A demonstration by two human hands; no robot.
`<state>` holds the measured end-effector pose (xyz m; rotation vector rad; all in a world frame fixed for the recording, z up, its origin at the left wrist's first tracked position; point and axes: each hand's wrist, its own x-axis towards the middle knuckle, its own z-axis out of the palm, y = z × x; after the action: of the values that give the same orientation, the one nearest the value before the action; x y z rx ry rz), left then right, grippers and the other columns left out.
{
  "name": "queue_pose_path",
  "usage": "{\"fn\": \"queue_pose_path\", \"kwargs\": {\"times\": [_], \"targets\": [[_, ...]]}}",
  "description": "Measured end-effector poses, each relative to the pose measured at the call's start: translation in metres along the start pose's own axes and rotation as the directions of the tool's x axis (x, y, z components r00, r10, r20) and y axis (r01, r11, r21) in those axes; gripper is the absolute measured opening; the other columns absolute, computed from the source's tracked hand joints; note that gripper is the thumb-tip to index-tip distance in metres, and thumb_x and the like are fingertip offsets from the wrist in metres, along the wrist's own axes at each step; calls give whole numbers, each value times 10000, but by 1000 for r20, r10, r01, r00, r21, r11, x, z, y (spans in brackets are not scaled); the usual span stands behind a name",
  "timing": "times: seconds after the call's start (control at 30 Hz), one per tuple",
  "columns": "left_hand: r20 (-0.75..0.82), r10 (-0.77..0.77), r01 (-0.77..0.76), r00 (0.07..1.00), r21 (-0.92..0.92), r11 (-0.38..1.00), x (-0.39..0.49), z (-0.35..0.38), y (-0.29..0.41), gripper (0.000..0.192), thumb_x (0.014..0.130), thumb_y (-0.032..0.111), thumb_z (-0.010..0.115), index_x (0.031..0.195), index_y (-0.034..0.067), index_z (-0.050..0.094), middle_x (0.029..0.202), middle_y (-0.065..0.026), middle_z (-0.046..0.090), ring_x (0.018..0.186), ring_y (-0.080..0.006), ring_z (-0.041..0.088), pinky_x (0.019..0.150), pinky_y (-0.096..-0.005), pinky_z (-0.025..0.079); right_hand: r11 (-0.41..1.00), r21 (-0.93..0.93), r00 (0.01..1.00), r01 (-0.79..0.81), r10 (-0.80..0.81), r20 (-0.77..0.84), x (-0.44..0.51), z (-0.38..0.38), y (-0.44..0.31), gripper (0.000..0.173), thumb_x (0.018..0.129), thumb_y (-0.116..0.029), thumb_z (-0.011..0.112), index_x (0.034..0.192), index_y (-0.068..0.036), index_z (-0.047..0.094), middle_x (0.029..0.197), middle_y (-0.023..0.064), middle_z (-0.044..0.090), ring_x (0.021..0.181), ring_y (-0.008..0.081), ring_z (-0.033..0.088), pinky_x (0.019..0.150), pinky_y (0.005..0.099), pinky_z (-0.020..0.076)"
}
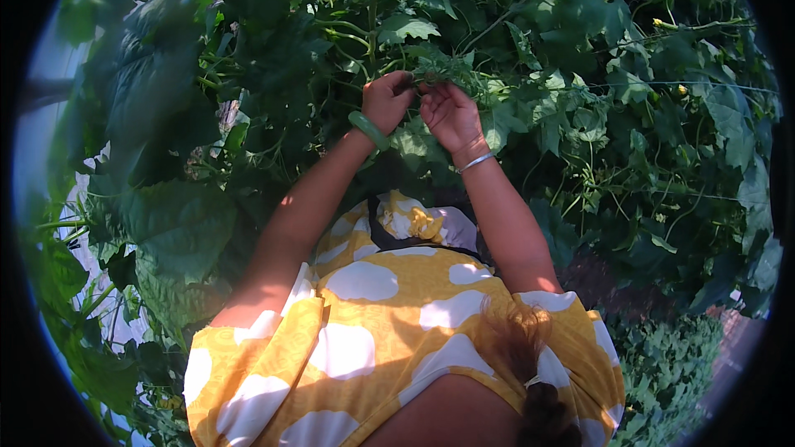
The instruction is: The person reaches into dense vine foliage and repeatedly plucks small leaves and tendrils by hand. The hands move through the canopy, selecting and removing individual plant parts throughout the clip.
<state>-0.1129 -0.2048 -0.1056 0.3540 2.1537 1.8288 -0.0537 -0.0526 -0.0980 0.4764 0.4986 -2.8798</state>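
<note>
My left hand [386,101], below a green jade-like bangle [369,130], has its fingers curled beside an upright vine stem [372,18]. What lies inside those fingers is hidden. Close by on the right, my right hand [453,117] is turned palm up, a silver bangle [476,162] at its wrist. Its bent fingers close on a leafy green shoot [442,68] just above them. The two sets of fingertips nearly meet under this shoot. Broad lobed leaves [407,29] and curling side stems surround both hands.
Dense climbing foliage [577,105] fills the front and right. A thin line [695,83] runs through it, near small yellow flowers [682,89]. Large leaves [180,223] crowd the left side. A tied yellow-and-white cloth bundle [413,217] sits at my waist. Low plants [664,366] grow behind right.
</note>
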Motion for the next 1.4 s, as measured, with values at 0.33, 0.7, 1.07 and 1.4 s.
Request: {"fn": "queue_pose_path", "kwargs": {"times": [0.33, 0.7, 1.07, 1.4], "targets": [[195, -290, 339, 937, -308, 889, -2, -13, 19, 247, 748, -6, 602, 992, -9, 642, 830, -63, 675, 654, -76, 598, 556, -208, 457, 931, -364, 997, 5, 24, 77, -5, -9, -8, 360, 883, -217, 591, 1168, 0, 552, 1035, 185, 641, 814, 246, 659, 755, 378, 557], [593, -350, 685, 725, -574, 448, -1, -19, 2, 352, 730, 36, 476, 1072, 21, 556, 836, -52, 626, 544, -48, 525, 421, -153, 369, 948, -306, 984, -81, 126, 129, -8, -18, -16, 385, 884, -302, 570, 1139, -13, 556, 979, 203, 652, 795, 286, 673, 714, 380, 560], [533, -408, 671, 741, -567, 478, -2, -17, 9, 277, 822, 45, 463, 1082, 61, 554, 920, -47, 664, 605, -50, 566, 461, -169, 414, 854, -520, 998, -17, -18, -62, -9, -6, -22, 379, 886, -295, 575, 1128, -5, 554, 948, 171, 654, 749, 268, 674, 690, 373, 569], [434, -476, 644, 765, -554, 528, -2, -6, 12, 281, 790, 45, 480, 1061, 42, 555, 667, -6, 529, 476, -69, 420, 399, -213, 317, 86, -965, 952, 248, -206, 226, -19, -2, -22, 357, 772, -148, 715, 1091, -57, 582, 1013, 76, 647, 919, 170, 624, 747, 330, 537]]}}
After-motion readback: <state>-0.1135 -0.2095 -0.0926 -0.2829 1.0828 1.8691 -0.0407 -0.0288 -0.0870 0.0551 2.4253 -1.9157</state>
